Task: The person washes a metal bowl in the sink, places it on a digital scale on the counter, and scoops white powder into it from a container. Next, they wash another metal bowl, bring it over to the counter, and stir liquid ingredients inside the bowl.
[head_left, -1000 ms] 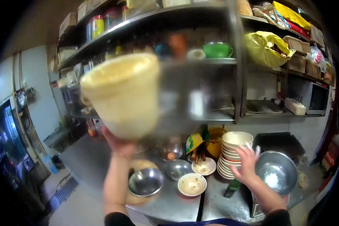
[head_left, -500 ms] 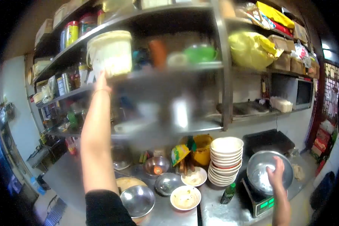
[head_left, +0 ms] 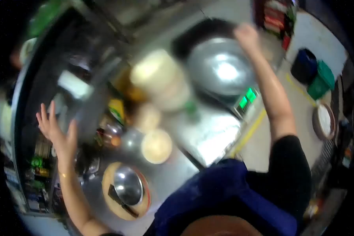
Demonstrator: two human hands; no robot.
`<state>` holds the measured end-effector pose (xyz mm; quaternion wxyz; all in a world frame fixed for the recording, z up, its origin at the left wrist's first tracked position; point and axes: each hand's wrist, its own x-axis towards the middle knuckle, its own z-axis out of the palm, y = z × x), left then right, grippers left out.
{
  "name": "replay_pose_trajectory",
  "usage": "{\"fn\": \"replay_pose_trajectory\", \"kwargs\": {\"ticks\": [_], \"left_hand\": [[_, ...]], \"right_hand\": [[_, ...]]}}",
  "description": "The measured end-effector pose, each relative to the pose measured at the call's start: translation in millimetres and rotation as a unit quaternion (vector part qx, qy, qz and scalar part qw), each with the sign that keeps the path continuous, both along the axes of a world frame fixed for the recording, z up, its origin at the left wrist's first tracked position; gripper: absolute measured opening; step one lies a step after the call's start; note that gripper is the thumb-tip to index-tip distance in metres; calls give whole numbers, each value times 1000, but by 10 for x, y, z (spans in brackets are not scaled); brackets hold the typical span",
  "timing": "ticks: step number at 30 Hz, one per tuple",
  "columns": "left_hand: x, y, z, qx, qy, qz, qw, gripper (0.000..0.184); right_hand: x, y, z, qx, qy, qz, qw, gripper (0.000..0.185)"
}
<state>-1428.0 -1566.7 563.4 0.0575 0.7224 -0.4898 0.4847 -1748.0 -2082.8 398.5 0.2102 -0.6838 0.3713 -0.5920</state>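
Observation:
My left hand [head_left: 57, 129] is raised in front of the metal shelving, its fingers spread and nothing in them. Over at the upper right, my right hand [head_left: 247, 36] is at the far rim of a large metal bowl [head_left: 220, 67]. Motion blur smears its fingers, so whether they grip the rim does not show. The bowl rests on a digital scale [head_left: 244, 103] with lit green digits. Left of the bowl stands a blurred stack of white bowls [head_left: 161, 78], with a small green-capped bottle [head_left: 190, 107] beside it.
A smaller metal bowl [head_left: 128, 185] and a black-handled cleaver [head_left: 122, 202] lie on a round chopping board [head_left: 107, 192]. Near them is a white bowl [head_left: 156, 146]. Shelf edges [head_left: 21, 90] border the left. Bins [head_left: 320, 80] stand on the floor at right.
My view has swung downward and tilted. My left hand has come away from the white bucket on the shelf. My right hand has shifted to the large bowl's far edge.

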Motion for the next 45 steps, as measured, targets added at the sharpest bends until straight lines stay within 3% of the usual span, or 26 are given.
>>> {"fn": "replay_pose_trajectory", "kwargs": {"ticks": [1, 3, 4, 6, 7, 9, 11, 14, 16, 17, 19, 20, 21, 22, 26, 27, 28, 29, 31, 32, 35, 37, 39, 41, 44, 45], "left_hand": [[-376, -48, -195, 57, 10, 24, 998, 66], [-919, 26, -602, 161, -37, -10, 986, 61], [-1196, 114, -730, 216, -72, -39, 973, 61], [-1439, 239, -815, 253, -129, -97, 954, 61], [-1596, 283, -883, 243, -134, -118, 953, 61], [-1920, 319, -801, 220, 48, -67, 972, 64], [-2010, 250, -739, 170, 144, 42, 974, 69], [-2072, 86, -812, 79, 261, 79, 959, 76], [-2233, -46, -1003, 26, 352, 60, 934, 76], [-2336, -100, -1100, 1, 388, 50, 920, 76], [-2595, -144, -1233, 21, 413, 85, 907, 75], [-2703, -122, -1302, 25, 413, 111, 904, 75], [-2830, -75, -1385, 29, 417, 141, 897, 75], [-2955, -16, -1467, 6, 424, 150, 893, 75], [-3356, 304, -1789, -61, 478, 165, 861, 73], [-3469, 384, -1866, -78, 500, 167, 846, 73], [-3568, 454, -1962, -126, 517, 166, 830, 73], [-3657, 518, -2059, -172, 533, 159, 813, 72], [-3859, 652, -2110, -233, 557, 148, 783, 73], [-3946, 727, -2089, -249, 565, 148, 773, 73], [-4323, 1222, -2139, -281, 508, 183, 794, 73], [-4720, 1677, -2186, -328, 463, 210, 796, 72], [-5214, 2236, -2348, -364, 439, 251, 783, 63], [-5754, 2653, -2528, -411, 443, 303, 737, 54], [-6526, 3086, -2955, -685, 489, 220, 492, 41], [-6765, 3155, -3004, -721, 455, 225, 472, 39]], "right_hand": [[111, -70, -96, -3, -14, 37, 999, 15], [305, -362, -889, 185, 263, 177, 930, 27], [252, -471, -1394, 189, 345, 216, 894, 44], [268, -735, -1591, 216, 367, 276, 862, 73], [334, -833, -1541, 182, 340, 265, 884, 69], [465, -1031, -1424, 109, 287, 237, 922, 61], [560, -858, -888, 77, 336, 190, 919, 58], [720, -791, -739, 112, 335, 255, 900, 55], [661, -855, -1200, -48, 417, 332, 844, 68], [642, -1060, -1616, -11, 532, 395, 749, 94], [418, -1003, -1527, -16, 586, 406, 701, 114], [418, -1158, -1611, -20, 548, 390, 740, 111], [433, -1009, -1281, 30, 543, 323, 774, 102], [469, -1186, -1432, -34, 458, 333, 824, 91], [697, -1372, -1430, -23, 226, 401, 887, 65], [689, -1034, -1163, 0, 181, 422, 888, 58], [674, -736, -965, -65, 176, 386, 903, 53], [605, -276, -781, -18, 91, 407, 909, 47], [457, 380, -664, -172, 108, 297, 933, 45], [428, 664, -756, -251, 81, 274, 925, 44], [291, 1828, -1278, -263, 40, 355, 896, 45], [102, 2679, -1522, -232, 138, 438, 858, 48], [-31, 3456, -1686, -277, 201, 447, 827, 48], [39, 4074, -1717, -283, 189, 491, 802, 46], [126, 5066, -1653, -253, 133, 618, 732, 40], [186, 5420, -1655, -216, 106, 684, 689, 38]]}}
